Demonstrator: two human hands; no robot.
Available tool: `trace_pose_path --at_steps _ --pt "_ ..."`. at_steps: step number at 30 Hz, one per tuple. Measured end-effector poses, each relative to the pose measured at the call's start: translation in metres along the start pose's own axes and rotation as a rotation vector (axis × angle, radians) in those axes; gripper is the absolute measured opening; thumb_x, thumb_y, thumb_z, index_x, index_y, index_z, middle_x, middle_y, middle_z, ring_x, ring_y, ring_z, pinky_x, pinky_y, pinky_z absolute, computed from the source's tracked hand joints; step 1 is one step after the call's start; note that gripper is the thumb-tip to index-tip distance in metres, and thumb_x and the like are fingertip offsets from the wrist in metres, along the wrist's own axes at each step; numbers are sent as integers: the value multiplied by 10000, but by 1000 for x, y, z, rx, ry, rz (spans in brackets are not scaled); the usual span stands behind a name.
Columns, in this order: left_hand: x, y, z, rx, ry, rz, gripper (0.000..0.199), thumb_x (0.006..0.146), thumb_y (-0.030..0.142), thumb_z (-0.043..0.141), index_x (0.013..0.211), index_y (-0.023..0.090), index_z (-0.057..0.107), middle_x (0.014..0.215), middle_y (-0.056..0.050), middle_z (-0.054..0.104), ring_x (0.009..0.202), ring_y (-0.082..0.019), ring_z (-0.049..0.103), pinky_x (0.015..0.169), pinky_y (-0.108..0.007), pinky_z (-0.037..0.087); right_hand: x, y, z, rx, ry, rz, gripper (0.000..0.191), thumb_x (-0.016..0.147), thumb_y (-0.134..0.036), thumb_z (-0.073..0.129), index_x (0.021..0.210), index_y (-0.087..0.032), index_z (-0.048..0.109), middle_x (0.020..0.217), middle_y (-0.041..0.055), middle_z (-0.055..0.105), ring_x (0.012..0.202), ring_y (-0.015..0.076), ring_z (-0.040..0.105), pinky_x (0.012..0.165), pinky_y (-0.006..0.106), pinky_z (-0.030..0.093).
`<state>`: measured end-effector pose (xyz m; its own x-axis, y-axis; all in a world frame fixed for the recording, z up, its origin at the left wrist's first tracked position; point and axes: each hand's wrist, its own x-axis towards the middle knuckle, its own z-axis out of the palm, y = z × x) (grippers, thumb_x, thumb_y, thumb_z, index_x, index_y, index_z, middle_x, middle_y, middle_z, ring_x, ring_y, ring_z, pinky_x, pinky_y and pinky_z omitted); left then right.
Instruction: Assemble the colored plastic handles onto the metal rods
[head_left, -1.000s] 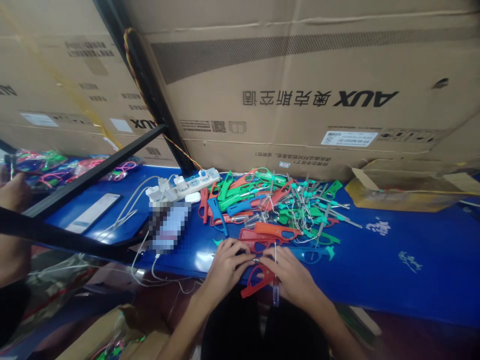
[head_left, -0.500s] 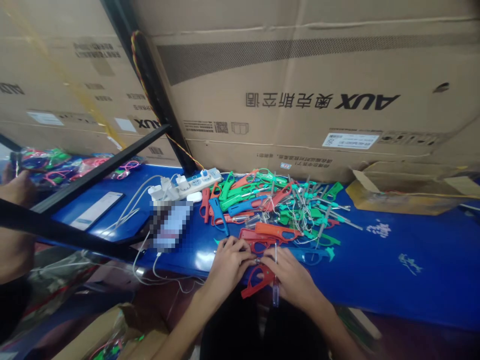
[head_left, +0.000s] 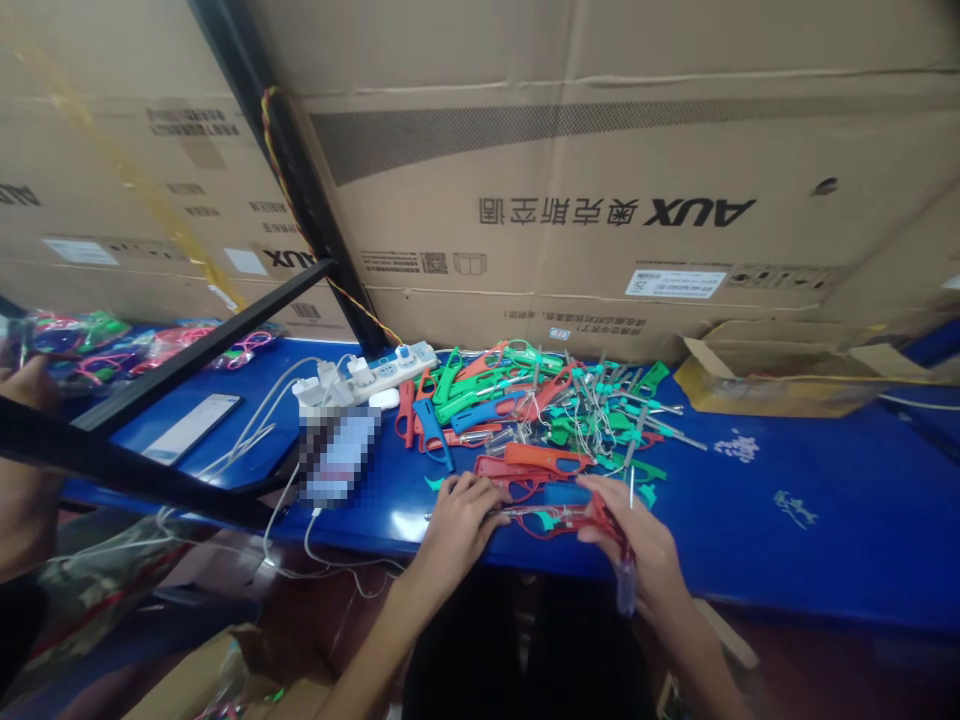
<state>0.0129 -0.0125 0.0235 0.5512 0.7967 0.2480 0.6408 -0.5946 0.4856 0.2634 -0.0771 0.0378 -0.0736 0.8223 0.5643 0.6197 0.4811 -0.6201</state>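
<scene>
My left hand (head_left: 459, 525) is closed at the near edge of the blue table, its fingers around the end of a thin metal tube (head_left: 517, 511). That tube belongs to an open lighter assembly (head_left: 559, 520) with a red body half and a green piece in it. My right hand (head_left: 645, 535) is wrapped around a red lighter casing half (head_left: 606, 515) at the other end. Tucked in the same hand is a screwdriver (head_left: 626, 590), its clear purple handle down and its shaft up. Just beyond lie an orange casing half (head_left: 544, 460) and a blue one (head_left: 566, 494).
A heap of coloured lighter parts (head_left: 517, 395) fills the table's middle. A power strip (head_left: 390, 373), a blurred phone (head_left: 341, 455) and another phone (head_left: 191, 428) sit left. An open carton (head_left: 765, 390) stands right. Another person's hand (head_left: 30, 390) shows beyond the black frame bar (head_left: 202, 360).
My right hand has moved right and away from my left, with the red casing half and screwdriver in it. The metal tube now shows between my hands. The view has shifted slightly.
</scene>
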Motion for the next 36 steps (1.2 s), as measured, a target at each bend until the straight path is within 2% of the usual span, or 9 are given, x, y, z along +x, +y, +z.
trace_pose_path --at_steps 4,7,9,12,16,21,24,30,36 --pt "-1 -2 5 45 62 75 32 964 229 696 945 247 715 974 5 713 974 -209 567 931 -399 376 -16 0 -12 -152 216 149 337 1034 -453 548 1198 -218 726 760 8 764 624 174 747 628 255 614" --pt "-4 2 7 120 137 152 84 987 194 649 927 223 699 999 -14 697 1011 -221 553 955 -421 379 -32 9 -14 -262 336 259 412 1031 -514 519 923 -198 760 605 -6 728 595 178 748 618 237 598" --pt "-6 7 10 169 170 197 121 1003 162 605 933 212 690 1015 -26 691 1034 -228 546 981 -443 375 -40 15 -16 -301 340 284 474 1043 -524 478 828 -196 745 633 6 743 544 160 724 582 229 578" --pt "-11 12 16 172 214 243 144 1017 135 562 985 210 681 1013 -25 691 1020 -225 547 995 -450 370 -45 20 -17 -338 297 258 439 1056 -485 469 922 -184 759 761 36 779 558 161 713 574 246 570" --pt "-19 12 25 130 252 234 158 1024 132 547 1090 212 666 1015 -34 681 958 -212 544 918 -401 398 -42 12 -11 -308 73 10 245 1040 -344 557 1170 -219 723 1062 64 790 904 214 748 772 297 592" --pt "-24 11 28 226 174 237 458 963 -2 493 1331 242 611 982 -44 621 935 -226 510 953 -435 387 -31 8 8 -280 -142 -220 277 1042 -258 525 1271 -211 673 1082 101 777 851 232 680 721 357 570" --pt "-22 13 25 257 94 244 582 918 -56 451 1367 282 605 1017 -52 592 975 -236 502 994 -476 372 -28 13 14 -248 -164 -240 290 1028 -235 546 1296 -199 650 1075 105 772 836 242 656 738 389 554" --pt "-19 18 20 236 13 170 597 936 -34 441 1380 330 602 1027 -47 573 969 -220 509 1054 -506 363 -32 22 17 -97 -77 -175 215 999 -247 622 1209 -216 654 1018 63 773 882 227 695 801 372 542" --pt "-21 18 20 158 23 157 595 936 -38 447 1380 327 601 1009 -43 570 954 -220 505 1056 -503 359 -33 23 17 -114 -72 -146 195 1029 -305 579 1183 -230 671 1127 83 771 984 239 733 888 396 550"
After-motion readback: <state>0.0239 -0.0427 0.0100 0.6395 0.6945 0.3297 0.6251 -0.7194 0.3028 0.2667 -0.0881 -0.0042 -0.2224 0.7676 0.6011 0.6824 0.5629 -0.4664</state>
